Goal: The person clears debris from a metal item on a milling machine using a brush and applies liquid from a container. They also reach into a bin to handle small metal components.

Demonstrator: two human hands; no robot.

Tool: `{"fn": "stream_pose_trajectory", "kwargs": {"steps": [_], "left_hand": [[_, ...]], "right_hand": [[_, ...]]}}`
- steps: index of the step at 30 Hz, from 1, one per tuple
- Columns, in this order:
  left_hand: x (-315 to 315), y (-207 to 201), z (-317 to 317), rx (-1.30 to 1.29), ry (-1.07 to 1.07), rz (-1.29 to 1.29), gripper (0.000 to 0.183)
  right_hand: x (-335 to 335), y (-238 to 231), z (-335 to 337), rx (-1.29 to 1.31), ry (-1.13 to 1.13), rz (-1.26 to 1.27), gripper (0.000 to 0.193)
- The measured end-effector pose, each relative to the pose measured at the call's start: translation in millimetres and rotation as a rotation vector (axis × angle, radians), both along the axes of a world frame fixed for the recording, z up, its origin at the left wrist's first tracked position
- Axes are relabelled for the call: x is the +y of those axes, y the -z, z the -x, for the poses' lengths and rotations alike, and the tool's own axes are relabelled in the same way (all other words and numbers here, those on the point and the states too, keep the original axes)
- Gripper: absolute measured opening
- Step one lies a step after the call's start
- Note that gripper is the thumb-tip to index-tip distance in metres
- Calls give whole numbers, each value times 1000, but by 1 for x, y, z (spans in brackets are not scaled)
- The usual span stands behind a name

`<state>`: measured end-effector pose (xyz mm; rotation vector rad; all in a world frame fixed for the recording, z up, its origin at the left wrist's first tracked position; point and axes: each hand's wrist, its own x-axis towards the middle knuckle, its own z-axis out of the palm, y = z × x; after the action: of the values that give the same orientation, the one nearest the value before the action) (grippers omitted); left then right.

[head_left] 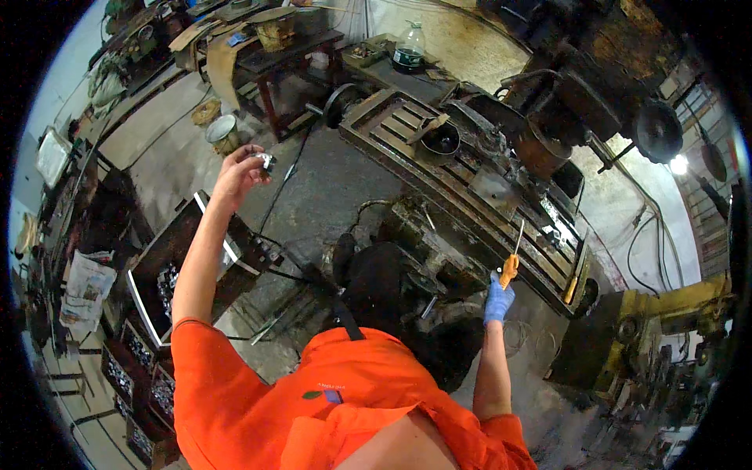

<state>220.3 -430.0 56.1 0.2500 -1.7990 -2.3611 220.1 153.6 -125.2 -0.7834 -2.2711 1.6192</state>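
Note:
My left hand (pixel 235 178) is bare and raised out to the left, its fingers closed round a small shiny metal part (pixel 265 161). On my right hand (pixel 498 304) is a blue glove. It grips the orange handle of a screwdriver-like tool (pixel 509 270), whose thin metal shank points up and away over the slotted machine table (pixel 377 149). The exact form of the tool's tip is too small to tell. A second tool with a yellow-orange handle (pixel 572 288) lies at the table's right end.
A round metal pot (pixel 440 142) stands on the machine table, near a dark machine head (pixel 583 94). Left of me are a white-edged bin (pixel 145 309) and boxes of small metal parts (pixel 121 376). A bucket (pixel 222 135) stands on the floor, and a bottle (pixel 409 48) at the back.

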Motion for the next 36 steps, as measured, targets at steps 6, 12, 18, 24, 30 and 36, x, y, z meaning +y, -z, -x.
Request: {"fn": "stream_pose_trajectory", "kwargs": {"steps": [6,12,18,24,30,36], "left_hand": [[25,25,16,-16,133,-70,24],[83,49,37,-80,180,-226,15],[116,81,43,-231,150,20,6],[97,91,42,-225,179,4,26],[72,93,59,-181,152,96,14],[99,65,59,-145,170,144,11]], "right_hand": [[-24,-112,-25,202,-303,26,32],[-163,-194,-32,-75,-980,-924,44],[-212,-175,-19,-267,-1389,-878,52],[-149,-222,-28,-364,-1143,-826,48],[-43,-219,39,-466,-467,-901,44],[-35,-208,78,-369,-376,-775,43]]}}
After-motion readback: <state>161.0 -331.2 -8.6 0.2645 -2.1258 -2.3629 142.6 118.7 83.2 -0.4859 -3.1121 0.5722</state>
